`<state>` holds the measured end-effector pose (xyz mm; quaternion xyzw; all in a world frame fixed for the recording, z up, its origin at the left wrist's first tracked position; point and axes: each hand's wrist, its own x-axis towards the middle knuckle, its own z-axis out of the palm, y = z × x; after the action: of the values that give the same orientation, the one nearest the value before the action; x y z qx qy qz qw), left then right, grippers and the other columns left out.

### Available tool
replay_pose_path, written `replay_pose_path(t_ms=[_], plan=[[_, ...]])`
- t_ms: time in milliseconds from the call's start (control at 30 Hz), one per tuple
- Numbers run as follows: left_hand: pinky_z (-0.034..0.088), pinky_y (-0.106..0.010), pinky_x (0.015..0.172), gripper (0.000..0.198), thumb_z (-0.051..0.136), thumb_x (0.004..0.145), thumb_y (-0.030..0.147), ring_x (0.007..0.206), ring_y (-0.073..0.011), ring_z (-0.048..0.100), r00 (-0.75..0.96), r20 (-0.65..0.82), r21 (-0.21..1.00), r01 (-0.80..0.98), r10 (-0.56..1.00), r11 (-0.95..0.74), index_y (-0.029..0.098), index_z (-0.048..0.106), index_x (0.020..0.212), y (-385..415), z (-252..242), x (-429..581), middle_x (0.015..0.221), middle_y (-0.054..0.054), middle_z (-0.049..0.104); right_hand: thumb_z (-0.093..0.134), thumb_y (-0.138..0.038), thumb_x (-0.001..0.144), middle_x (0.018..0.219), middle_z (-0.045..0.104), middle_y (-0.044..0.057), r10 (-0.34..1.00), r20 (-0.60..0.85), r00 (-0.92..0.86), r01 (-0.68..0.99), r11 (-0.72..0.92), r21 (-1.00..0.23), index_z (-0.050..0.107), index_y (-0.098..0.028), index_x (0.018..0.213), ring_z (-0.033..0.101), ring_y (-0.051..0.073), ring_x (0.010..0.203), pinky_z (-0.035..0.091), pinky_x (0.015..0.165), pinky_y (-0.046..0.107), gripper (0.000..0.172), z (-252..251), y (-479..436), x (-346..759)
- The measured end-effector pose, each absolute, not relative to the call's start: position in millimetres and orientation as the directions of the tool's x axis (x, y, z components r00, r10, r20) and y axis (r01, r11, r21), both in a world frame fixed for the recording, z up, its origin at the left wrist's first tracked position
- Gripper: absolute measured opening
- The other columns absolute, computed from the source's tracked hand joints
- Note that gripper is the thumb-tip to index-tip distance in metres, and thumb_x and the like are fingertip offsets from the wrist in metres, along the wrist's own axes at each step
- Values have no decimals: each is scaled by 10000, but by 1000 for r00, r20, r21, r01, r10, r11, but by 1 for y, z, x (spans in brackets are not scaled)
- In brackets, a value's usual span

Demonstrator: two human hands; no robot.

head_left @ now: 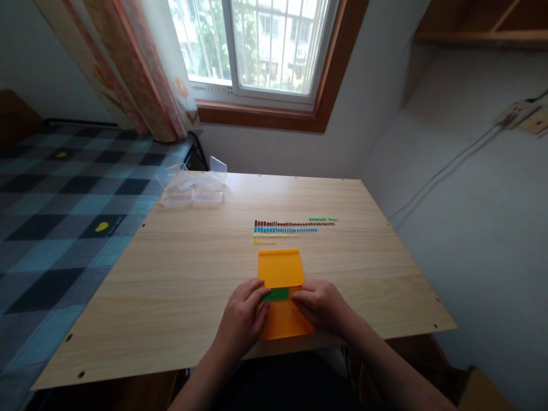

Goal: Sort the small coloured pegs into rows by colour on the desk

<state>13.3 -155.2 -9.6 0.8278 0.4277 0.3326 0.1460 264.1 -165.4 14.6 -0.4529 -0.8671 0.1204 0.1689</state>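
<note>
An orange plastic case [280,268] lies opened flat near the table's front edge, its far panel tilted away from its near part. Across its middle is a flat green strip [276,294]. My left hand [244,311] is closed at the strip's left end, thumb and fingers pinching it over the case's left edge. My right hand [323,303] is closed at the case's right side, fingertips just beyond the strip's right end. Whatever those fingertips hold is hidden. Beyond the case stand rows of tiny pieces: brown [278,224], blue [280,230], cream [274,235] and yellow [262,243].
Short green pieces [321,220] form another row at the far right of the rows. Clear plastic boxes [194,188] sit at the table's back left corner. The wooden table [171,297] stands between a checked bed [85,188] and a white wall with a cable [445,162].
</note>
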Motion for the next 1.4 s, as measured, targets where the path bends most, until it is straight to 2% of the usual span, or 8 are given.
replay_pose_path(t_ms=[167,300,433,567,867,1133,1400], plan=[[568,-460,963,187,559,921,202,1127,-254,635,354,427,595,584,832,-553,237,693,1048,-154,-8,9,1206,-98,677,557,-224,965,748,661,42,861,281,-424,805,500,-320,742,-218,928,592,164,716,414,668,270,189,26,-146,296],[583,-419,921,182,550,924,218,1071,-237,658,244,422,685,546,873,-483,239,714,998,-153,-8,3,1146,-79,698,584,-253,958,782,692,57,892,312,-326,871,412,-267,769,-211,929,613,196,782,442,744,305,191,39,-110,335],[599,-370,850,172,542,930,253,967,-214,686,88,378,796,476,921,-372,221,710,919,-151,-8,-1,1031,-64,715,612,-231,930,900,740,78,944,245,-219,941,271,-202,794,-212,953,624,224,908,442,862,334,184,48,-59,360],[607,-352,806,167,552,911,274,889,-207,692,-13,329,868,398,944,-297,202,697,871,-148,-7,-2,940,-62,721,607,-267,937,986,750,68,988,103,-112,983,126,-135,804,-237,1016,614,220,988,419,906,314,214,47,-9,360],[605,-341,777,173,549,900,275,847,-202,692,-42,313,883,379,949,-275,201,700,862,-145,-7,-3,885,-54,720,585,-328,933,1049,755,75,998,19,-64,994,65,-83,806,-251,1048,615,219,1017,414,870,289,261,29,42,338],[588,-359,809,162,553,906,272,885,-207,682,-50,302,885,386,952,-260,205,700,882,-146,-11,-2,923,-49,715,603,-285,881,1011,773,86,996,-30,-87,995,85,-54,827,-240,983,632,222,995,425,822,274,250,27,48,333],[568,-327,783,166,533,909,254,867,-195,671,-27,301,881,391,953,-267,195,688,893,-146,-10,-2,900,-45,704,600,-264,912,995,768,99,992,58,-112,983,119,-139,820,-202,967,636,223,969,440,840,291,235,49,33,315]])
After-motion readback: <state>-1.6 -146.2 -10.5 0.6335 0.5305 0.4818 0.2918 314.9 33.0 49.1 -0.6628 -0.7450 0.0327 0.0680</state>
